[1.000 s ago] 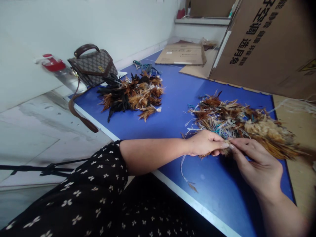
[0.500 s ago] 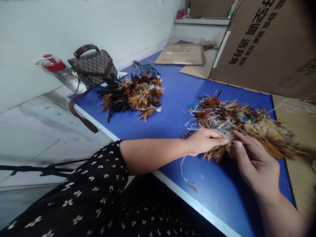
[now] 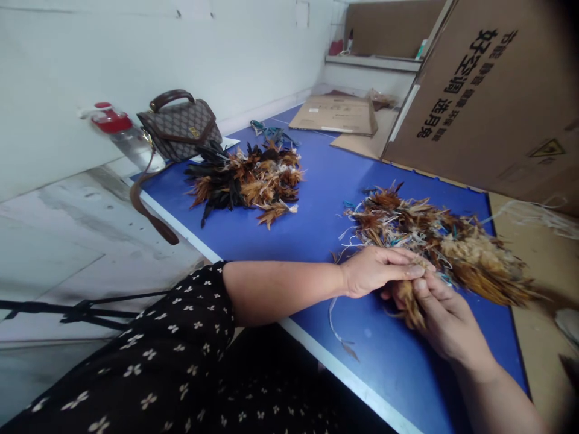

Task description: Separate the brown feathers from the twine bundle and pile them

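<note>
My left hand (image 3: pixel 377 271) and my right hand (image 3: pixel 441 313) meet over the blue table (image 3: pixel 325 181), both pinching one small bunch of brown feathers (image 3: pixel 411 298) that hangs between them. Just beyond the hands lies a loose pile of brown and tan feathers (image 3: pixel 443 241) tangled with white and teal strings. A second pile of black and orange feathers (image 3: pixel 246 181) lies farther left on the table. My left sleeve is black with small white flowers.
A patterned brown handbag (image 3: pixel 181 126) and a bottle with a red cap (image 3: pixel 120 132) sit at the table's far left corner. A large cardboard box (image 3: pixel 493 90) stands at the right, flat cardboard (image 3: pixel 335 111) behind. A string end (image 3: pixel 339 325) trails near the table's front edge.
Both hands drew the small feather bunch out of the right pile toward me; my right hand shifted left and closed under it. The camera tilted slightly.
</note>
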Demonstrator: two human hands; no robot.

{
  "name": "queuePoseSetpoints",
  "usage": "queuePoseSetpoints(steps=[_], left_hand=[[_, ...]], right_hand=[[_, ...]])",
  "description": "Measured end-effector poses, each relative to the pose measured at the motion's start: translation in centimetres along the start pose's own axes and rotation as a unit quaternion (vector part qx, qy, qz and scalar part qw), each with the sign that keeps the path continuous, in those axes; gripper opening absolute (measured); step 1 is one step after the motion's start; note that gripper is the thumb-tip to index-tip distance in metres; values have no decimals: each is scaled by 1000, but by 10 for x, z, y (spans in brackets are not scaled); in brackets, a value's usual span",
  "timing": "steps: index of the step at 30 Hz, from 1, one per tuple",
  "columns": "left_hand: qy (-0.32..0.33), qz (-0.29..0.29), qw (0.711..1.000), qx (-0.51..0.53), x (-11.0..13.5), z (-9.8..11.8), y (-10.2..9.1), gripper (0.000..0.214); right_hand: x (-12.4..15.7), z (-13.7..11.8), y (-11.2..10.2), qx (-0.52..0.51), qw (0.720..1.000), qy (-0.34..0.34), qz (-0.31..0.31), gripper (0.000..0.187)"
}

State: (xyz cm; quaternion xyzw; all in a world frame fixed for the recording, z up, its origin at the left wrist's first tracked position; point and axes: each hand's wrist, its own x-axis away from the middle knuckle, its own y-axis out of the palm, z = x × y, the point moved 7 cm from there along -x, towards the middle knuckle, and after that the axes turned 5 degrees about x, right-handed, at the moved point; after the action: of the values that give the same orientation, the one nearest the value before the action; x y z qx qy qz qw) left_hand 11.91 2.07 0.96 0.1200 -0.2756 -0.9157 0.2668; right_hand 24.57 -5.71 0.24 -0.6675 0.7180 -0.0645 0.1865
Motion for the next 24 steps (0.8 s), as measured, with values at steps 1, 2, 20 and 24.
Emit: queuePoseSetpoints(steps=[1, 2, 20, 24], left_hand=[[-23, -20, 1000, -4, 2, 1, 3, 64], [-39, -41, 998, -6, 3, 2, 5, 64], [-32, -107, 994, 6, -3, 1, 3, 54], [66, -80, 993, -60, -11, 7, -6, 46]], right_hand=[[1, -1, 4, -48, 998, 22, -29, 49], [2, -4, 8, -95, 993, 38, -54, 50], [6, 2, 3, -56, 991, 91, -83, 56], [5, -8, -30, 132, 987, 12, 87, 51]])
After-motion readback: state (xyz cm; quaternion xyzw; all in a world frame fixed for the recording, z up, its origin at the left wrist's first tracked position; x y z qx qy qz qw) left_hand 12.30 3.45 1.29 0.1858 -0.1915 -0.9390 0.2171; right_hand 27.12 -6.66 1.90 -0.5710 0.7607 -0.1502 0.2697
